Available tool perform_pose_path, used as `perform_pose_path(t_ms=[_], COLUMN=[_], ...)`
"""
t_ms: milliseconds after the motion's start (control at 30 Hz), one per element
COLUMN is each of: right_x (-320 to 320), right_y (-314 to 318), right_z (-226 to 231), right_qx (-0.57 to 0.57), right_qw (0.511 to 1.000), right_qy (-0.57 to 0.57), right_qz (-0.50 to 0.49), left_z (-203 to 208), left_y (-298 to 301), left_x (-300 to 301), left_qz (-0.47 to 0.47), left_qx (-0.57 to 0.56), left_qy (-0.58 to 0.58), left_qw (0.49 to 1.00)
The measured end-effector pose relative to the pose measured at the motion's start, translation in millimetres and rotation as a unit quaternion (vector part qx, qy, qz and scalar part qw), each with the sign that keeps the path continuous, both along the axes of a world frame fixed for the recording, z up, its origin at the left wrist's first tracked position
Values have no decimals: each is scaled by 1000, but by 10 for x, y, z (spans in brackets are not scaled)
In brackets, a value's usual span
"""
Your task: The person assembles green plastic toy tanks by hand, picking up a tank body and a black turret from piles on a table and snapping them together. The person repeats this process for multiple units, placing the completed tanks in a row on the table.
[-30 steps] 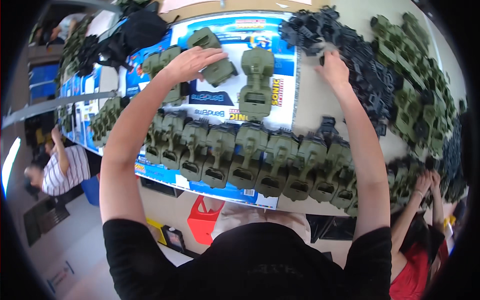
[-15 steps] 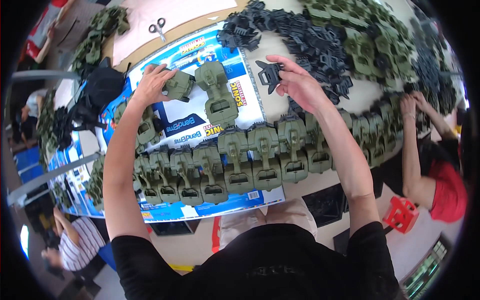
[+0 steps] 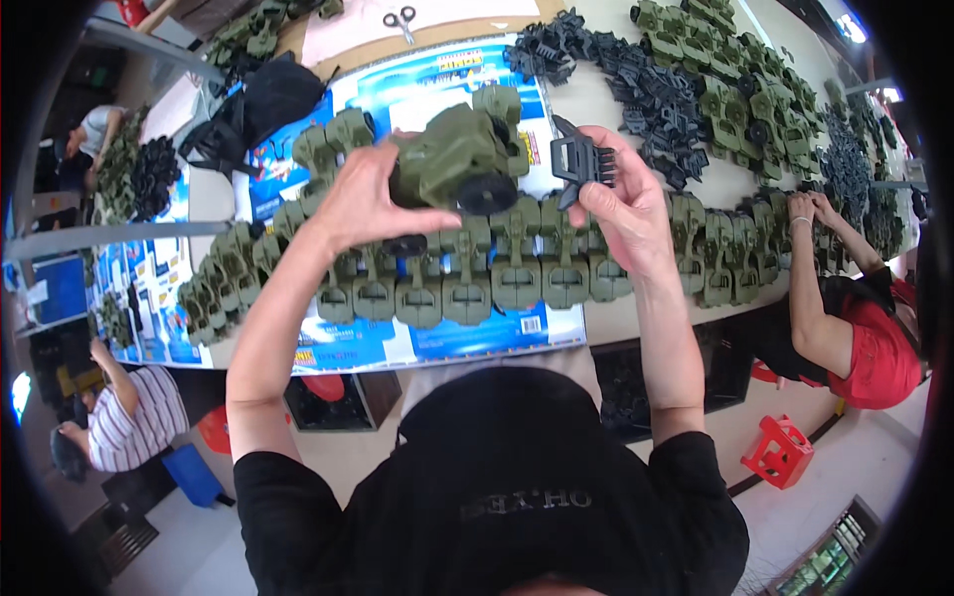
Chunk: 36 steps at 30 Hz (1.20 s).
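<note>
My left hand (image 3: pixel 360 197) is wrapped round an olive-green toy vehicle (image 3: pixel 445 157) with black wheels, tilted and lifted above the table. In my right hand (image 3: pixel 631 204) a black plastic bumper-like part (image 3: pixel 570 165) with prongs is pinched between thumb and fingers. The part is held just to the right of the vehicle, with a gap between them. Below both hands runs a long row of similar green toy vehicles (image 3: pixel 467 288), packed side by side along the near table edge. Another green vehicle (image 3: pixel 497 102) stands partly hidden behind the held one.
Printed blue-and-white sheets (image 3: pixel 452 340) cover the table. Black parts (image 3: pixel 646 87) lie heaped at the back, with more green vehicles (image 3: pixel 760 114) to their right. Scissors (image 3: pixel 400 22) and a black bag (image 3: pixel 281 94) lie farther off. A co-worker's hands (image 3: pixel 810 207) work at right; a red stool (image 3: pixel 778 452) stands below.
The vehicle in my left hand has come up and right, turned so a wheel shows. My right hand has turned the black part and shifted right. The two are now closer together.
</note>
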State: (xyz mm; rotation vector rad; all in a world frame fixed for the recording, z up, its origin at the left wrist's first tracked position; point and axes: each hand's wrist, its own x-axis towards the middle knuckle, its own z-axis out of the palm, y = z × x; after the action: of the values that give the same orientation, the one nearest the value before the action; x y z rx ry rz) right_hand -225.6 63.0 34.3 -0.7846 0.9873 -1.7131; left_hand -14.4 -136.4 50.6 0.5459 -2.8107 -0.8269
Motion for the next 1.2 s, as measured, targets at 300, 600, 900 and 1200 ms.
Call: perform_pose_path(t_ms=[300,600,900,1200], right_x=[780,1034,1032,1202], right_y=[529,987,892,915], right_z=[-322,-312,-290,-549], right_qx=[150,63,-2,160], right_qw=[969,884,856,938], right_qy=[-189,461,508,303], right_qz=[49,50,90,58], left_z=[-331,-413,-322,-304], left_y=[1368,1864,1772,1761], left_x=[600,975,1010,967], left_qz=[64,93,29,77], left_qx=[243,286,273,361], left_qy=[22,-37,-88,-93], left_qw=[968,953,957,925])
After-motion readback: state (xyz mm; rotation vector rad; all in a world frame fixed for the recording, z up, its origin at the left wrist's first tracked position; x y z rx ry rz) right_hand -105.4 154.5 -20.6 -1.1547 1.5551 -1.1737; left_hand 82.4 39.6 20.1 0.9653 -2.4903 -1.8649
